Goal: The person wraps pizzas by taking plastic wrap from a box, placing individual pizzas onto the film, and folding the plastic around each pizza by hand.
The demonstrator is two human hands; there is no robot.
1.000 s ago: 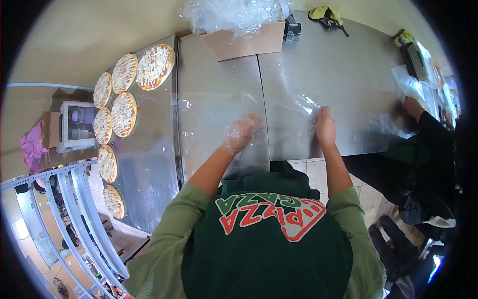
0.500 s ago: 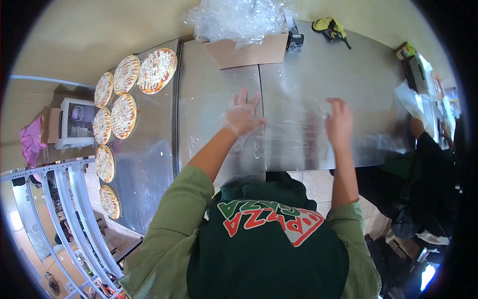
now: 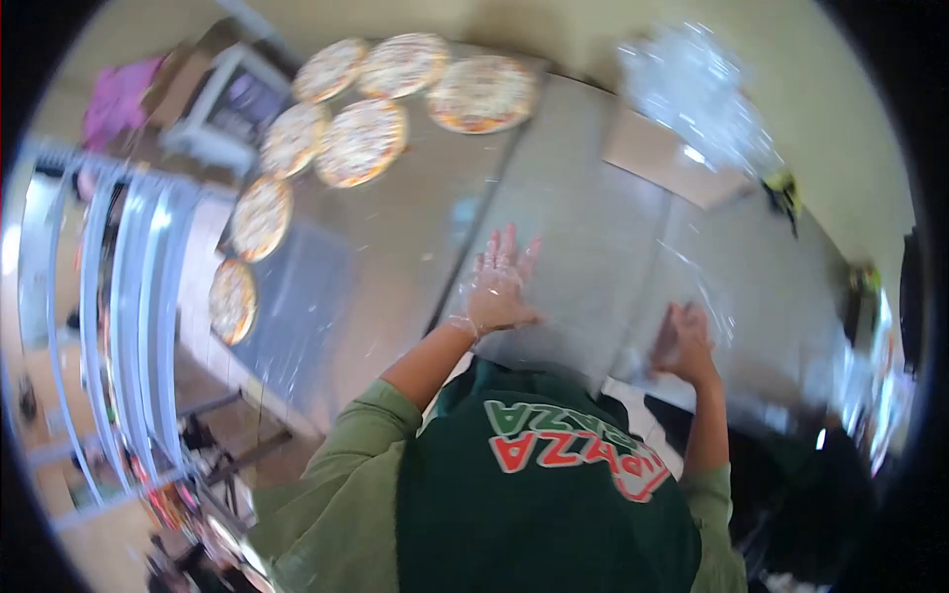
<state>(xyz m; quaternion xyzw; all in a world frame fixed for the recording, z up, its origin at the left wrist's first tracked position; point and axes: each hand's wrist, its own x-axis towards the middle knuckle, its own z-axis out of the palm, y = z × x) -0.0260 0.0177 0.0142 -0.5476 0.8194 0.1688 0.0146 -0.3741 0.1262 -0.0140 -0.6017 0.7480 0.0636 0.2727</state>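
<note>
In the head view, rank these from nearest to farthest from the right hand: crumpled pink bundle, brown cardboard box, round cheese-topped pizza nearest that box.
From the right hand:
1. Brown cardboard box, ahead at the back.
2. Round cheese-topped pizza nearest the box, ahead and left.
3. Crumpled pink bundle, far left.

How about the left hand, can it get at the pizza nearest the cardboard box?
Probably yes, with a stretch: the left hand is open, and only tabletop seems to lie between it and that pizza.
</note>
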